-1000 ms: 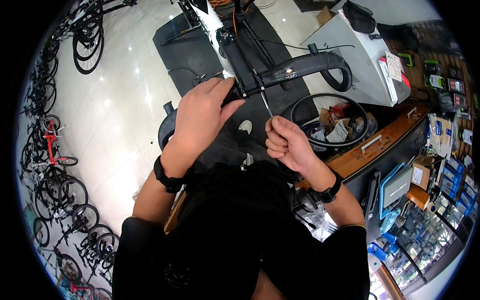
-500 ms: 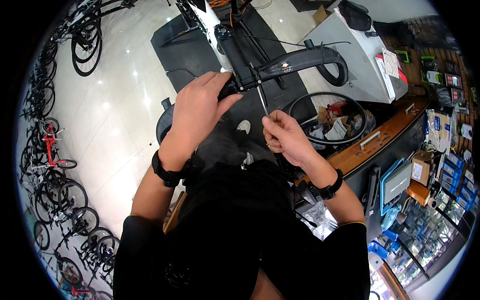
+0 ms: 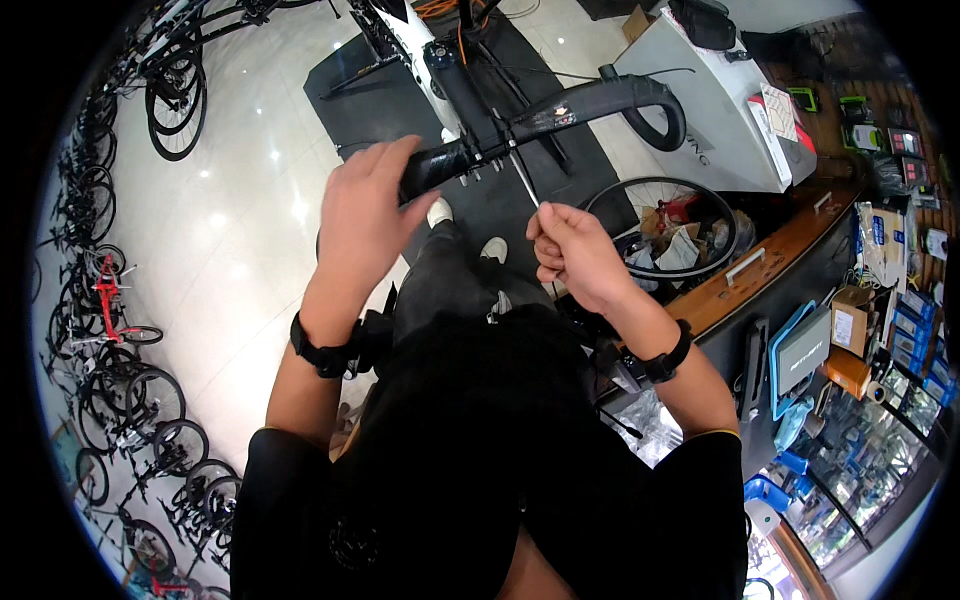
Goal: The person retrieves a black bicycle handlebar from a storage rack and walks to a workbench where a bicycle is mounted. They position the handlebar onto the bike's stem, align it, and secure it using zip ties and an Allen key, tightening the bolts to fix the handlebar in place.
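Note:
A black drop handlebar (image 3: 590,103) is clamped in the black stem (image 3: 458,92) of a bike with a white frame (image 3: 405,35). My right hand (image 3: 575,252) pinches a thin silver hex key (image 3: 525,181) between thumb and fingers. Its far end meets the front of the stem clamp, where several small bolts (image 3: 477,176) stick out. Over the left part of the bar is my left hand (image 3: 368,210), fingers stretched and thumb apart, slightly blurred. It hides the left drop; whether it touches the bar I cannot tell.
Under the bike lies a dark mat (image 3: 350,100). To the right are a bike wheel (image 3: 735,235) over a box of scraps, a grey cabinet (image 3: 720,120) and a wooden counter (image 3: 740,285). Rows of bikes (image 3: 150,395) line the left side.
My left hand has moved left along the bar, away from the stem. The handlebar sits slightly further left and higher in view. My right hand still holds the hex key at the clamp.

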`<state>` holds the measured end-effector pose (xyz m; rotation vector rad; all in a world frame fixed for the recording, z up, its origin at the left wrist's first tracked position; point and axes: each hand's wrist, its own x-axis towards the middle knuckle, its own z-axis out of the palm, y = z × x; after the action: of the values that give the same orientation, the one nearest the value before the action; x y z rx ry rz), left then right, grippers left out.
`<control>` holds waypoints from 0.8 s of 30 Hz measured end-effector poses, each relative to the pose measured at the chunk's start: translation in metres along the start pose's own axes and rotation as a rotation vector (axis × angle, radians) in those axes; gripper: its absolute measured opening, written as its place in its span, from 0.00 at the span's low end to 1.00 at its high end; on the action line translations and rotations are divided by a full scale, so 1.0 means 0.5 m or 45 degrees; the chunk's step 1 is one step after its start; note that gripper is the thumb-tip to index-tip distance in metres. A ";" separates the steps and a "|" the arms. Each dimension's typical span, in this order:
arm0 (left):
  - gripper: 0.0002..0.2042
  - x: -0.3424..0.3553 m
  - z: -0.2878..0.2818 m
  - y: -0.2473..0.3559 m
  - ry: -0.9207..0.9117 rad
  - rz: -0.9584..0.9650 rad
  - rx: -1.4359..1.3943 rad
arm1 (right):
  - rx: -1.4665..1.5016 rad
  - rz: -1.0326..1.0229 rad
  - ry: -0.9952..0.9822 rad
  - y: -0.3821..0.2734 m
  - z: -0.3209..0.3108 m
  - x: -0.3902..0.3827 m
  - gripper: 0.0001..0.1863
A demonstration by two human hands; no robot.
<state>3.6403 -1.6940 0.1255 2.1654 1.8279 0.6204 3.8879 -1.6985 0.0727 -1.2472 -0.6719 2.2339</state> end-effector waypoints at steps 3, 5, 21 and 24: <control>0.25 -0.050 -0.012 -0.032 0.150 0.046 0.030 | 0.193 0.106 -0.063 -0.022 -0.006 -0.005 0.15; 0.26 -0.082 -0.021 -0.044 0.178 -0.069 0.004 | 0.258 0.099 -0.062 -0.019 -0.008 -0.006 0.14; 0.14 -0.177 -0.001 -0.096 0.155 -0.577 -0.986 | -0.611 -0.201 0.062 -0.029 -0.006 0.002 0.15; 0.15 -0.175 0.010 -0.098 0.181 -0.601 -1.029 | -0.443 -0.171 -0.002 -0.014 -0.024 0.026 0.14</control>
<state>3.5885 -1.7698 0.0852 1.1532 1.6456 1.1530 3.8937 -1.6830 0.0632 -1.3147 -1.1481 2.0665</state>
